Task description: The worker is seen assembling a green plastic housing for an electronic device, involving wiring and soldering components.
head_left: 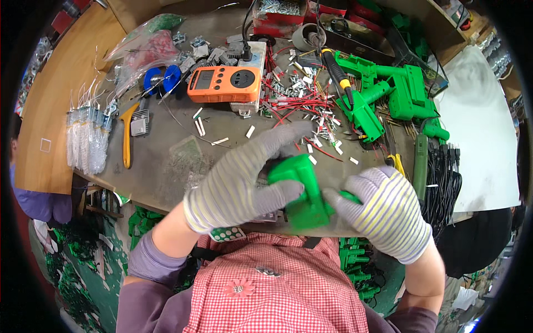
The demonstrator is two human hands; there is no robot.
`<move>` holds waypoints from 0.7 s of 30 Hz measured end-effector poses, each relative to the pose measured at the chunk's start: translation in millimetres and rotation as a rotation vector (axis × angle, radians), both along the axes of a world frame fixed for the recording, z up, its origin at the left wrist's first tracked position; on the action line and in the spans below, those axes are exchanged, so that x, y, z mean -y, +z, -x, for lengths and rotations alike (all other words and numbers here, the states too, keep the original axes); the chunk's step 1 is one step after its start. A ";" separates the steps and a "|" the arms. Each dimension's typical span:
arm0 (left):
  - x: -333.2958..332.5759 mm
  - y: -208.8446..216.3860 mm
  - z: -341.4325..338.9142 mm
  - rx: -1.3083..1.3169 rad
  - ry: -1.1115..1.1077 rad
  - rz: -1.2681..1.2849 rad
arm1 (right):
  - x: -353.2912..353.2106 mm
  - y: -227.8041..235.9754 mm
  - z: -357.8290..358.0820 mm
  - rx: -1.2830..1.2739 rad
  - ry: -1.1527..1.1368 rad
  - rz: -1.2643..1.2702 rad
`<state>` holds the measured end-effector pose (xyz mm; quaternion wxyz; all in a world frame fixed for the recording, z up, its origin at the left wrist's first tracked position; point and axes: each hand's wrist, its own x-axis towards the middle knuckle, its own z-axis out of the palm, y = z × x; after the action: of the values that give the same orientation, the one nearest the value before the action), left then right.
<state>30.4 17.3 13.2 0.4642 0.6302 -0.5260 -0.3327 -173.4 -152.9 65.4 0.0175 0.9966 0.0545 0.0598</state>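
Note:
In front of my apron, above the near edge of the bench, my left hand (247,183) grips a green plastic tool housing (304,188) between thumb and fingers. My right hand (383,208) closes its thumb and fingers on a green end at the housing's right side; whether that is a separate piece, I cannot tell. Both hands wear striped grey-and-yellow knitted gloves. Motion blurs the housing's lower part. Beyond my right hand lie more green tool bodies (408,91), with a soldering iron (337,75) over them.
An orange multimeter (225,84) leans on a white power strip (252,61). Red wires (288,102) and small metal parts litter the middle. Yellow-handled pliers (129,133), a solder spool (162,80) and bagged parts (89,139) lie left; black power cords (444,177) lie right.

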 end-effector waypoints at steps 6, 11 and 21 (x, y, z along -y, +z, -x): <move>-29.3 -39.3 6.6 0.538 -0.045 -0.036 | 38.5 -57.2 55.8 0.038 -0.278 -0.251; -32.2 -41.5 10.4 0.668 -0.100 -0.061 | 24.1 -31.1 30.6 0.215 -0.215 -0.287; -33.4 -40.2 11.4 0.742 -0.048 -0.073 | -22.5 -83.5 -27.7 -0.030 0.020 -0.723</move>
<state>19.0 50.7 -27.0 0.2113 0.7117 -0.6607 -0.1110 -145.7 -130.3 -18.2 -0.3373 0.9386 0.0400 0.0609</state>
